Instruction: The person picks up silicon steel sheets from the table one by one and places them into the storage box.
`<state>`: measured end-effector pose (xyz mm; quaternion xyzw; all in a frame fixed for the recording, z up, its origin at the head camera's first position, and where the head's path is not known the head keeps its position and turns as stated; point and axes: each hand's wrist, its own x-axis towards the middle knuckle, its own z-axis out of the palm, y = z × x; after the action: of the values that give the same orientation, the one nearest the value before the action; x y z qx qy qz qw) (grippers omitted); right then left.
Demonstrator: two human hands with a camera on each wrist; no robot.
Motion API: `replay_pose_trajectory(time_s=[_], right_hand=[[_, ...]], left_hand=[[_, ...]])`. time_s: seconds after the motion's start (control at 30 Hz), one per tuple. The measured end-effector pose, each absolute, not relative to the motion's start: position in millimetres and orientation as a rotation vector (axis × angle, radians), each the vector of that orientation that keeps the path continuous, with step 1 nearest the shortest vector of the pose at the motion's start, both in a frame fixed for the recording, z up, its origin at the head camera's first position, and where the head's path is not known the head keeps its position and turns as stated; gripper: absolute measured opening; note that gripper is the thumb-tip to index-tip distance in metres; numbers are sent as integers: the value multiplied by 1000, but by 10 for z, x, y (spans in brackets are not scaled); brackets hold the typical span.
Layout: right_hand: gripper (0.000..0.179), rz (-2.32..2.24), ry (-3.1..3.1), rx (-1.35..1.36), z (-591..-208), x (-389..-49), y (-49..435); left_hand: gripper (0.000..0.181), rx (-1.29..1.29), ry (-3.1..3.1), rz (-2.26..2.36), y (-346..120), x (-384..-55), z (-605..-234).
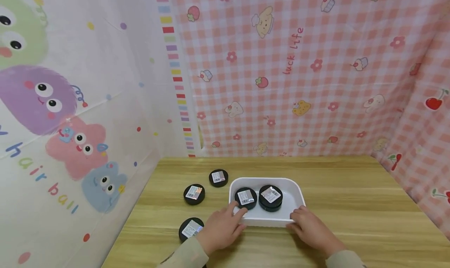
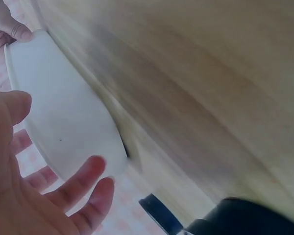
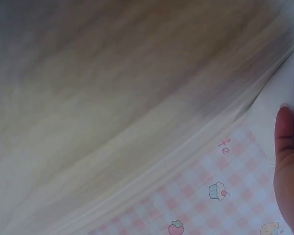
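Note:
A white plastic tray sits on the table with flat, round black containers inside. One labelled black container lies at the left, and beside it a labelled container rests stacked on another. My left hand holds the front left corner, fingers over the rim and thumb outside the front wall. In the left wrist view the same hand spreads its fingers about the tray's outer wall. My right hand grips the front right corner, fingertips inside the rim; its thumb presses on the outer wall.
Left of the tray, on the wood-patterned table, lie a black container at the back, another container in the middle, and a third container partly behind my left hand. Patterned cloth encloses the back and sides.

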<state>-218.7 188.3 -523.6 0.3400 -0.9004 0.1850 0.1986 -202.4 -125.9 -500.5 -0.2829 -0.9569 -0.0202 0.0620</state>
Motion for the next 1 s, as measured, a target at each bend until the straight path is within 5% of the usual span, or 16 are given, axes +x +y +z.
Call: replay_pose_trajectory(time_s=[1.0], right_hand=[[31,484,-2491,930,-5248,-2181,1871]], left_hand=[[54,-638,-2864,-89,-1739,-1778,-4938]])
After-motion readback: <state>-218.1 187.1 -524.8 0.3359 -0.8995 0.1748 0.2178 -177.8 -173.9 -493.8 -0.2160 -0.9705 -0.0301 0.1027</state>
